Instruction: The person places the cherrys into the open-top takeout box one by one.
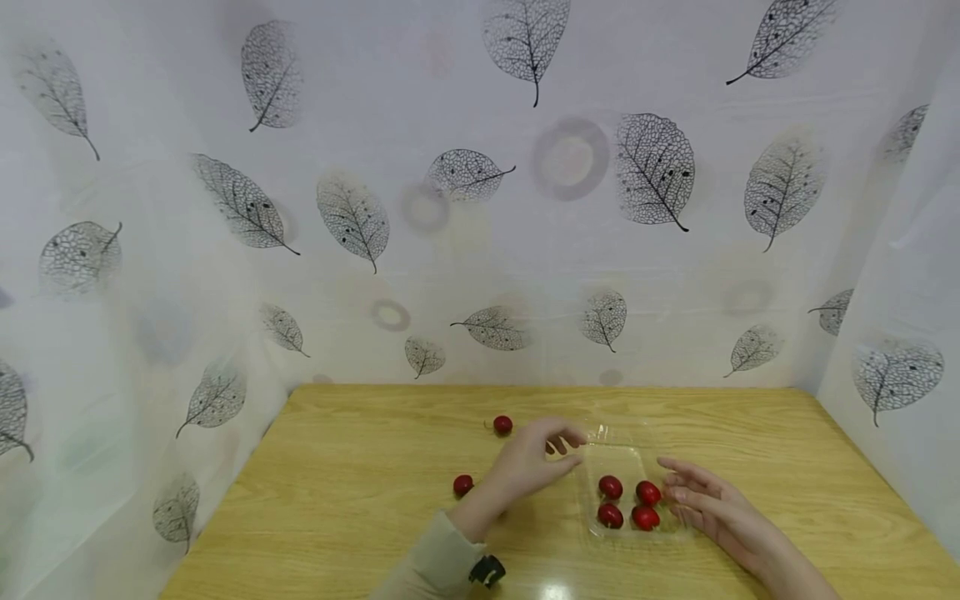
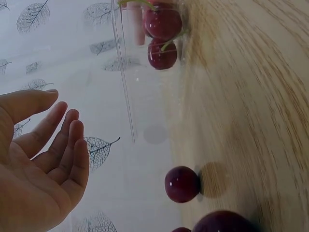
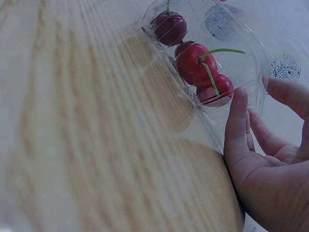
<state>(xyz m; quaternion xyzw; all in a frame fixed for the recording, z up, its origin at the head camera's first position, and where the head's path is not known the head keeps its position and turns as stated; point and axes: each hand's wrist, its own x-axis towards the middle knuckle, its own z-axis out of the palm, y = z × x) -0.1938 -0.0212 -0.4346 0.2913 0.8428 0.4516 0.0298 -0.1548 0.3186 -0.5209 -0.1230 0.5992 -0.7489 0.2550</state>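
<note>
A clear plastic box (image 1: 615,450) stands on the table, holding several dark red cherries (image 1: 611,487) in its near half. Some have green stems, which show in the right wrist view. My left hand (image 1: 536,458) hovers by the box's left side, fingers loosely bent and nothing in the palm (image 2: 43,169). On the other side my right hand (image 1: 716,512) rests its slightly bent fingers (image 3: 236,121) against or very close to the box wall; exact contact is hard to tell. Two loose cherries lie left of the box, one farther back (image 1: 502,426), one nearer (image 1: 462,485) beside my left forearm.
The wooden table (image 1: 360,467) reaches back to a pale curtain (image 1: 480,250) printed with leaves, which also closes off both sides. A dark band (image 1: 487,571) sits at my left wrist over a light sleeve (image 1: 442,554).
</note>
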